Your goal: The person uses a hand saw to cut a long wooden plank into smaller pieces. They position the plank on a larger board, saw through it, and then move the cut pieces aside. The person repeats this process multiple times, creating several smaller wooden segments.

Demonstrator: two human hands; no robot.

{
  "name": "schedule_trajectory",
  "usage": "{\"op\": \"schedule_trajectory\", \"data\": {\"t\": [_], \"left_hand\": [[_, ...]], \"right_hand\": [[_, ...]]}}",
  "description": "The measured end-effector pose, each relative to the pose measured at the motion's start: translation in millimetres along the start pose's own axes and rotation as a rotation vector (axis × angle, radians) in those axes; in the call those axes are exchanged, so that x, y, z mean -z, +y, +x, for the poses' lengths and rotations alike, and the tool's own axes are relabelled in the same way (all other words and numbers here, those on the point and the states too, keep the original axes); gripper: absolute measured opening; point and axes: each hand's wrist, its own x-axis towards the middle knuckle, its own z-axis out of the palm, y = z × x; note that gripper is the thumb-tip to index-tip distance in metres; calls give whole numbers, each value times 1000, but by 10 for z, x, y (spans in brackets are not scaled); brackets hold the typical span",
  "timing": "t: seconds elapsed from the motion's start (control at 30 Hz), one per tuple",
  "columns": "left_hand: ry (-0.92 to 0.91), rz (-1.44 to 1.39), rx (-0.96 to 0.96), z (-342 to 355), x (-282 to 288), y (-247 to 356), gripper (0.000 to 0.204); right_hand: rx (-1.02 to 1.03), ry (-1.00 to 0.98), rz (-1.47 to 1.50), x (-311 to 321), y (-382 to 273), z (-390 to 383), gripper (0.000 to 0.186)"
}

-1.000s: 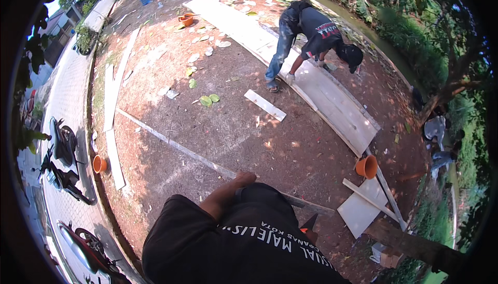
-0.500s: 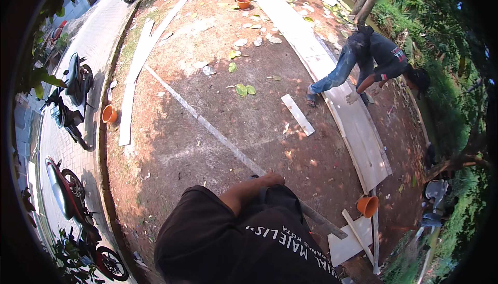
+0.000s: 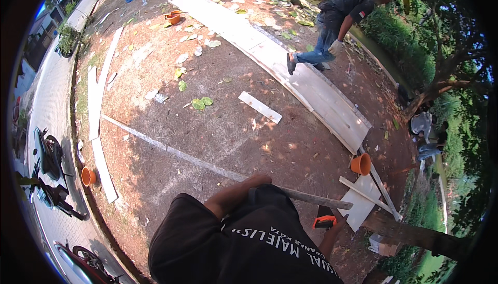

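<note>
My left hand (image 3: 261, 181) lies in front of my waist, over a long narrow wooden strip (image 3: 199, 163). Its fingers are hidden, so I cannot tell whether it grips the strip. The strip runs from the far left, past my body, to a small white board (image 3: 359, 212) at the right. At my right side a hand saw with an orange and black handle (image 3: 325, 222) shows beside the strip. My right hand (image 3: 338, 226) is closed at that handle, partly hidden by it; the dark blade is only partly visible.
A co-worker (image 3: 332, 22) in a glove stands over long pale boards (image 3: 295, 74). Orange buckets (image 3: 361, 164) stand around. A short board (image 3: 260, 107) lies ahead; white strips (image 3: 104, 170) lie left, near parked motorcycles (image 3: 49, 154). A trunk (image 3: 415, 236) crosses the lower right.
My view has turned, so the ground and boards sit differently in it. The saw and my right hand have come into plain sight. The co-worker has straightened from a deep bend over the boards.
</note>
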Motion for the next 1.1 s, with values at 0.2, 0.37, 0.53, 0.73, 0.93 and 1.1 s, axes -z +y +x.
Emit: {"op": "schedule_trajectory", "data": {"t": [0.2, 0.37, 0.53, 0.73, 0.93, 1.1], "left_hand": [[-97, -27, 12, -328, 167, 216, 47], [-97, -109, 7, -346, 116, 118, 67], [-59, -211, 73, -767, 308, 351, 77], [-83, -279, -25, -1147, 563, 496, 70], [-121, -308, -37, -1209, 464, 468, 70], [-85, -327, -3, -1226, 518, 453, 72]], "right_hand": [[144, 149, -203, -285, -17, -283, 53], [318, 159, -224, -222, 114, -110, 73], [185, 202, -130, -405, -277, -450, 77], [116, 231, -81, -659, -678, -1066, 68], [72, 376, -123, -256, -416, -1004, 45], [271, 390, -233, -545, -553, -979, 41]]}}
